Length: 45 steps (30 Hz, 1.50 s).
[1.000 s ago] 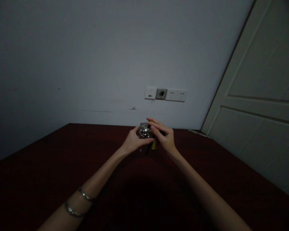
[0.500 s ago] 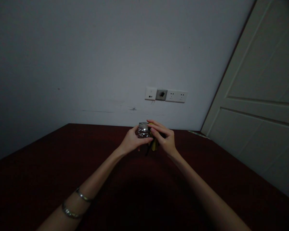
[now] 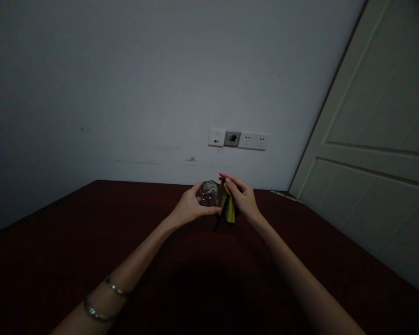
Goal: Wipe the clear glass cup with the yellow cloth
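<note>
My left hand (image 3: 189, 205) is closed around a small, clear, shiny glass vessel (image 3: 209, 195), thumb along its near side and fingers behind it. Its exact kind is hard to make out in the dim light. Pinched in my right hand (image 3: 243, 195) is a yellow and dark cloth (image 3: 230, 212), which hangs down just right of the vessel. A dark strip dangles below it. Both hands are held up close together above the dark red table (image 3: 143, 260). Whether the cloth touches the vessel, I cannot tell.
Behind the table stands a grey-white wall (image 3: 143, 93) with a row of sockets (image 3: 253, 141). A pale panelled door (image 3: 377, 139) rises on the right. Near the table's far right corner lies a thin flat strip (image 3: 286, 196). Two bracelets (image 3: 99, 315) circle my left forearm.
My right hand has shifted slightly right with the cloth, so more of its yellow shows. The glass vessel has turned in my left hand, and its near side now looks duller.
</note>
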Available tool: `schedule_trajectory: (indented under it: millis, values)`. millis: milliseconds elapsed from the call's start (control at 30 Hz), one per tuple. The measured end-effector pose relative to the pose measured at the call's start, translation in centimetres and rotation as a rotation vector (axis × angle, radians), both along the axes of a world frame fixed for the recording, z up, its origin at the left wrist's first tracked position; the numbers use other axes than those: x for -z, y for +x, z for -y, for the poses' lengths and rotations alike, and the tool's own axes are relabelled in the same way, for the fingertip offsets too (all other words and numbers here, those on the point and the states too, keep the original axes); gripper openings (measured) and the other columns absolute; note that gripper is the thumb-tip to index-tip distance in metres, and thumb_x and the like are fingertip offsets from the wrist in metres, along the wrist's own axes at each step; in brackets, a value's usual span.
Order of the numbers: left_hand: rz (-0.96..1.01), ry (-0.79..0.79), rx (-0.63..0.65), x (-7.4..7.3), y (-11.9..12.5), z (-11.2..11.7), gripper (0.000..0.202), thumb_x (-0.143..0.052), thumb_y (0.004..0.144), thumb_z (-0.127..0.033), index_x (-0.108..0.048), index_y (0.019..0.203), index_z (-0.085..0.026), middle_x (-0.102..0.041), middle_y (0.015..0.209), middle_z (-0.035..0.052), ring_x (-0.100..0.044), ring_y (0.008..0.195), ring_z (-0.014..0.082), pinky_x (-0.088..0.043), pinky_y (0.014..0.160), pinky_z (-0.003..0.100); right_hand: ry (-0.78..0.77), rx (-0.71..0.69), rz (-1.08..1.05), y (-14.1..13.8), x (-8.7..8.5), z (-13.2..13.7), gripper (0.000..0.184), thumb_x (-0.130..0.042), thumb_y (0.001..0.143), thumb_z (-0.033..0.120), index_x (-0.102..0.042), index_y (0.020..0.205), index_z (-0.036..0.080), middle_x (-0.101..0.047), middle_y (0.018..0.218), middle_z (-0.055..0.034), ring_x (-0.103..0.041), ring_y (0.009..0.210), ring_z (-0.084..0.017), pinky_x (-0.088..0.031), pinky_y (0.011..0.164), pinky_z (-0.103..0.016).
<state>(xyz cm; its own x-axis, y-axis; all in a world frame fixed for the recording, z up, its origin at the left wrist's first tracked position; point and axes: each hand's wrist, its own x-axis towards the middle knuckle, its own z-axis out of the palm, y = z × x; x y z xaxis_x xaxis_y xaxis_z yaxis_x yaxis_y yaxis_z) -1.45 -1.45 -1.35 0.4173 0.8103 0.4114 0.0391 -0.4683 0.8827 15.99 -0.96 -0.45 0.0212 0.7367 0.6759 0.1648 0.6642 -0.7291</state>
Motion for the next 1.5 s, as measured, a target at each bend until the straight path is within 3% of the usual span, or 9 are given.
schedule_trajectory:
  millis: [167, 333, 467, 633, 933, 1067, 1200, 1367, 1500]
  values:
    - [-0.034, -0.072, -0.011, 0.1, -0.5, -0.5, 0.062, -0.078, 0.058, -0.039, -0.050, 0.108, -0.015, -0.057, 0.077, 0.0010, -0.051, 0.053, 0.0086, -0.043, 0.035, 0.018, 0.044, 0.040, 0.242, 1.8, -0.9, 0.8, 0.031, -0.058, 0.080, 0.037, -0.066, 0.107, 0.025, -0.066, 0.095, -0.0036, -0.060, 0.088, -0.018, -0.045, 0.083, -0.037]
    - [-0.025, -0.162, 0.066, 0.2, -0.8, -0.8, 0.053, -0.075, 0.061, -0.042, -0.053, 0.099, -0.013, -0.051, 0.067, -0.0028, -0.049, 0.047, 0.0067, -0.047, 0.038, 0.021, 0.159, -0.062, 0.627, 2.1, -0.9, 1.6, 0.065, -0.067, 0.073, 0.030, -0.043, 0.133, 0.031, -0.055, 0.109, -0.0051, -0.055, 0.098, -0.020, -0.044, 0.090, -0.040]
    - [-0.017, -0.207, 0.065, 0.0, -0.8, -0.6, 0.050, -0.073, 0.063, -0.043, -0.053, 0.098, -0.013, -0.053, 0.068, -0.0017, -0.050, 0.048, 0.0071, -0.049, 0.040, 0.023, 0.159, -0.108, 0.725, 1.7, -0.7, 1.7, 0.084, -0.071, 0.070, 0.033, -0.027, 0.141, 0.032, -0.046, 0.125, -0.0081, -0.047, 0.116, -0.024, -0.038, 0.100, -0.044]
    - [-0.003, -0.229, 0.070, -0.1, -0.6, -0.3, 0.051, -0.073, 0.065, -0.042, -0.053, 0.102, -0.013, -0.057, 0.078, 0.0021, -0.052, 0.048, 0.0069, -0.049, 0.041, 0.023, 0.149, -0.127, 0.752, 0.8, -0.2, 1.7, 0.093, -0.074, 0.066, 0.042, -0.022, 0.142, 0.031, -0.042, 0.131, -0.0098, -0.046, 0.120, -0.026, -0.038, 0.102, -0.046]
    - [-0.067, -0.194, 0.147, 0.4, -0.7, -0.7, 0.060, -0.073, 0.065, -0.042, -0.051, 0.114, -0.015, -0.061, 0.094, 0.0092, -0.060, 0.065, 0.0138, -0.052, 0.048, 0.025, 0.220, -0.080, 0.711, 0.5, 0.2, 1.2, 0.076, -0.074, 0.067, 0.038, -0.037, 0.133, 0.026, -0.052, 0.122, -0.0096, -0.052, 0.112, -0.024, -0.044, 0.095, -0.043]
    - [-0.090, -0.108, 0.245, 0.4, -1.8, -1.2, 0.097, -0.081, 0.054, -0.033, -0.031, 0.137, -0.023, -0.051, 0.125, 0.0162, -0.059, 0.098, 0.0262, -0.054, 0.072, 0.038, 0.130, -0.086, 0.620, 1.1, 0.4, 1.0, 0.077, -0.078, 0.061, 0.039, -0.046, 0.129, 0.021, -0.056, 0.123, -0.0111, -0.054, 0.112, -0.025, -0.042, 0.098, -0.044]
    - [-0.215, 0.072, 0.091, 0.3, -2.6, -1.2, 0.129, -0.086, 0.045, -0.031, -0.007, 0.146, -0.026, -0.026, 0.145, 0.0217, -0.049, 0.115, 0.0340, -0.043, 0.092, 0.054, -0.065, -0.142, 0.466, 1.4, 0.8, 0.5, 0.077, -0.080, 0.057, 0.037, -0.051, 0.127, 0.019, -0.061, 0.121, -0.0105, -0.057, 0.111, -0.026, -0.040, 0.100, -0.046]
    - [-0.286, 0.198, 0.001, 0.5, -2.2, -1.0, 0.126, -0.085, 0.043, -0.039, -0.013, 0.145, -0.020, -0.032, 0.141, 0.0225, -0.045, 0.119, 0.0354, -0.037, 0.098, 0.055, -0.186, -0.328, 0.362, 0.8, 0.3, 0.8, 0.062, -0.078, 0.060, 0.031, -0.059, 0.119, 0.022, -0.066, 0.114, -0.0057, -0.062, 0.105, -0.024, -0.045, 0.096, -0.045]
    - [-0.318, 0.309, -0.060, 0.4, -1.8, -0.8, 0.108, -0.084, 0.043, -0.044, -0.035, 0.135, -0.016, -0.042, 0.135, 0.0185, -0.042, 0.123, 0.0334, -0.031, 0.104, 0.052, -0.227, -0.385, 0.341, 0.4, -0.5, 1.5, 0.060, -0.077, 0.061, 0.029, -0.060, 0.118, 0.021, -0.068, 0.109, -0.0045, -0.064, 0.101, -0.023, -0.047, 0.093, -0.043]
